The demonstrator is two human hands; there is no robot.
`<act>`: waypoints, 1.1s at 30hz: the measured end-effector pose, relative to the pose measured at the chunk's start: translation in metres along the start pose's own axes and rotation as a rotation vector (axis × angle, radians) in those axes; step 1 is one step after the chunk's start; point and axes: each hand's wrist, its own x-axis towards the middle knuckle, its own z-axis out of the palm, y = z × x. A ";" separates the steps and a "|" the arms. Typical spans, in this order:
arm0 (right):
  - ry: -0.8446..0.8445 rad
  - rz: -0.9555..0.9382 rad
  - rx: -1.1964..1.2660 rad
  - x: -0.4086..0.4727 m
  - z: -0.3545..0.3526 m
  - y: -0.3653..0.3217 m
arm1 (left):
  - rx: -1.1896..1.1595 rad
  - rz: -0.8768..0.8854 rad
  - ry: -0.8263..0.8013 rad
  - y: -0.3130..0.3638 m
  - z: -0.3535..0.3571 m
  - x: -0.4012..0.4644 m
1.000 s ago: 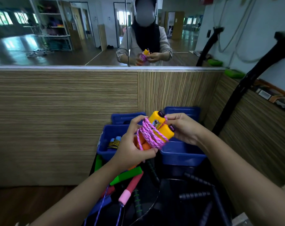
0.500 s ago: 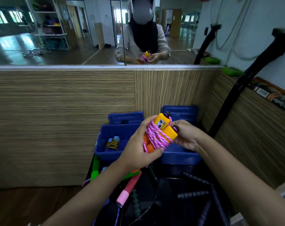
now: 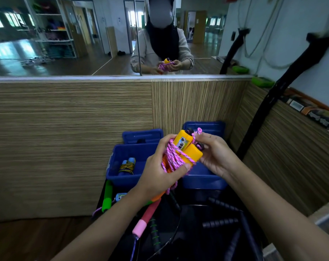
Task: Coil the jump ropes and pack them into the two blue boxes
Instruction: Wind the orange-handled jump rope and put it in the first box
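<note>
A jump rope with two orange handles (image 3: 186, 147) and pink cord wound round them is held above the two blue boxes. My left hand (image 3: 159, 172) grips the bundle from the left, thumb pressed on the cord. My right hand (image 3: 214, 155) holds the handles' black-capped ends from the right, fingers curled, with a loop of pink cord at its fingertips. The left blue box (image 3: 126, 162) holds one coiled rope with blue handles (image 3: 127, 165). The right blue box (image 3: 203, 180) is mostly hidden behind my hands.
Two blue lids (image 3: 142, 136) lean against the wooden wall behind the boxes. Loose ropes lie on the black surface below: a green handle (image 3: 107, 196), a red-and-pink handle (image 3: 146, 217), black handles (image 3: 220, 222). A mirror above the wall reflects a person. Black poles (image 3: 269, 102) stand at right.
The bundle has been turned slightly and held a little higher; my right hand's fingers have shifted up to the handle caps with a cord loop. The view dipped down.
</note>
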 end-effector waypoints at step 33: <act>0.020 -0.206 -0.292 0.002 -0.005 0.008 | 0.280 -0.033 0.081 -0.011 -0.023 -0.004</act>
